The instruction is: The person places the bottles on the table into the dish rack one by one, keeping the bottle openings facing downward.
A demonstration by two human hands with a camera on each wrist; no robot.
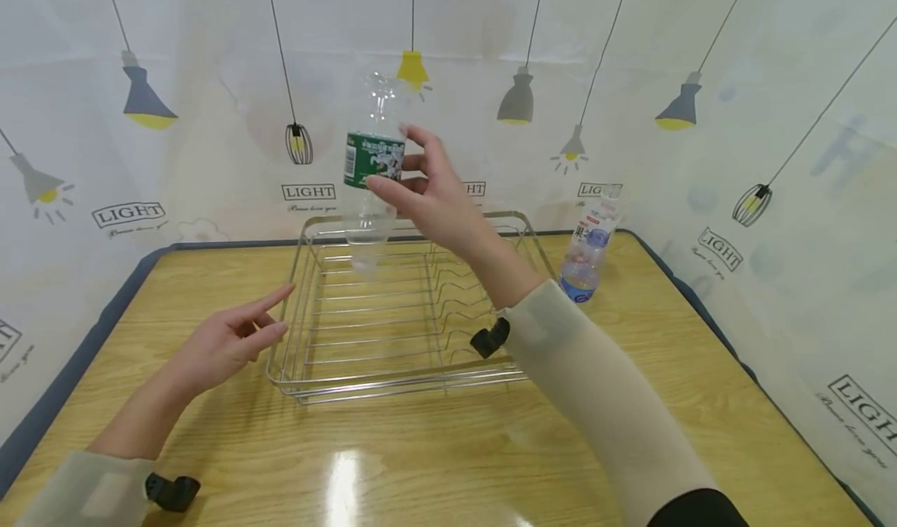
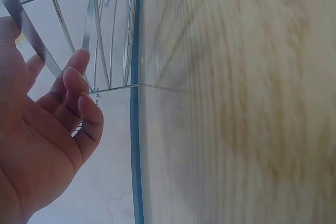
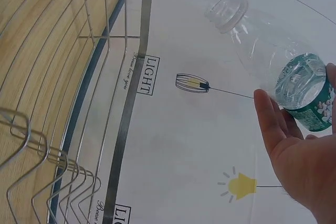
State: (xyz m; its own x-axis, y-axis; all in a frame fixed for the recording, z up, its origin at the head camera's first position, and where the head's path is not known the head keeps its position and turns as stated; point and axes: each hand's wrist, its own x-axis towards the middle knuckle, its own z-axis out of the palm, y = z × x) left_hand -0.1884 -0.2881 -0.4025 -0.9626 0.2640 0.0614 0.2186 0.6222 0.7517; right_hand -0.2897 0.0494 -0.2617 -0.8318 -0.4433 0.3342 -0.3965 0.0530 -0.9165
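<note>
My right hand (image 1: 434, 192) grips a clear plastic bottle (image 1: 367, 219) round its green label (image 1: 374, 160), thumb on one side and fingers on the other. The bottle is upside down, its open neck (image 3: 228, 11) pointing down above a silver wire dish rack (image 1: 371, 332). At the rack's left side is my left hand (image 1: 220, 348), index finger stretched out and the others loosely bent. In the left wrist view, the fingers (image 2: 79, 85) of this hand lie beside the rack's flat rim (image 2: 31, 35); whether they touch it I cannot tell.
A second clear bottle (image 1: 589, 247) with a pinkish and blue label stands on the wooden table (image 1: 420, 457), right of the rack. Wavy wire dividers (image 1: 459, 301) run along the rack's right part. Behind the table hangs a pale cloth (image 1: 448, 13) printed with lamps.
</note>
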